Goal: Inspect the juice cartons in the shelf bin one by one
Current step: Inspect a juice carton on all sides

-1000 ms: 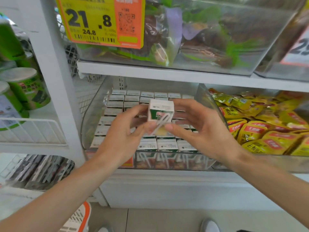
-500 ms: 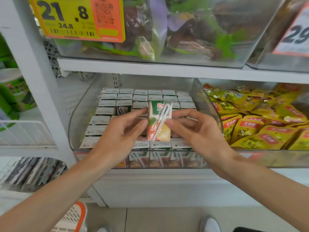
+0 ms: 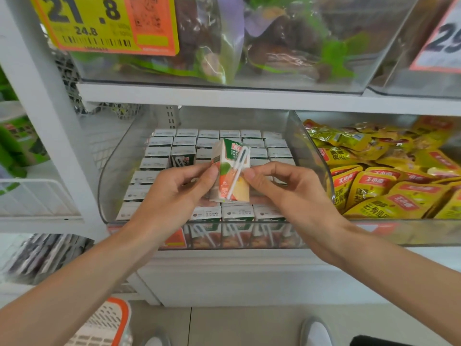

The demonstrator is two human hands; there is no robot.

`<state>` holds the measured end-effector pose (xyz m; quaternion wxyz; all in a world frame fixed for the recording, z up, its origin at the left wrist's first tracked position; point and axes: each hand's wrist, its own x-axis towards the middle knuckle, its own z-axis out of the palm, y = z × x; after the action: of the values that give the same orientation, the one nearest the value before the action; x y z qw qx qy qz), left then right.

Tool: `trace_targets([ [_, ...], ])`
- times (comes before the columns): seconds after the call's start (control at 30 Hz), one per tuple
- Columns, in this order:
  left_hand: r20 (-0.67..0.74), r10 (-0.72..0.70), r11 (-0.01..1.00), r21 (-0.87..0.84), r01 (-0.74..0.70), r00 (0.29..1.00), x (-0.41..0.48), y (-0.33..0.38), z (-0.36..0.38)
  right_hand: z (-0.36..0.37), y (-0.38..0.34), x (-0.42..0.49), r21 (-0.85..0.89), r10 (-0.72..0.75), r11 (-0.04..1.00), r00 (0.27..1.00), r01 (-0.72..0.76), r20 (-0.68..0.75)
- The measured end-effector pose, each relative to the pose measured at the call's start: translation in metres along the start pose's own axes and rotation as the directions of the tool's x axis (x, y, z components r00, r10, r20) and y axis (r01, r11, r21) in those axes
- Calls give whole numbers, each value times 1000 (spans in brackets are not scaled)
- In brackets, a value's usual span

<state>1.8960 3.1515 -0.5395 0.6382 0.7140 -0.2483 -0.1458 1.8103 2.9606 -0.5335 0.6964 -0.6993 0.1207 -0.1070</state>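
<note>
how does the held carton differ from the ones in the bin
The held carton is raised, pinched between left hand and right hand; the binned cartons stand packed in rows. The held carton tilts, showing its printed face and straw; the binned cartons show white tops. Both share the same print and straw.

One view only, worn on the head; nothing shared with a second. Faces the shelving straight on, tilted forward and down. Sits near the bin (image 3: 308,158), within reach of both hands, with the carton (image 3: 224,181) about mid-frame between left hand (image 3: 172,196) and right hand (image 3: 294,196). Takes in the upper shelf (image 3: 249,98) and price tag (image 3: 104,23) toward the top edge, floor (image 3: 237,325) and a shoe (image 3: 315,333) along the bottom edge. Cuts off a wire rack (image 3: 32,196) at the left edge and yellow packets (image 3: 374,191) at the right edge. Bends straight lines near the sides, as wide-angle does. Shows both forearms entering from the bottom corners.
</note>
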Motion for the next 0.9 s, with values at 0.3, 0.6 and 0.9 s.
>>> trace_targets([
  [0.3, -18, -57, 997, -58, 56, 998, -2, 2, -5, 11, -3, -1, -141, 45, 990, 991, -27, 123],
  [0.6, -22, -62, 991, -121, 59, 998, 0, 2, -5, 6, -3, 2, -14, 73, 997, 989, -72, 130],
  [0.9, -49, -55, 991, -129, 48, 997, 0, -2, -10, 5, 2, 1, -65, -34, 997, 997, 38, 63],
])
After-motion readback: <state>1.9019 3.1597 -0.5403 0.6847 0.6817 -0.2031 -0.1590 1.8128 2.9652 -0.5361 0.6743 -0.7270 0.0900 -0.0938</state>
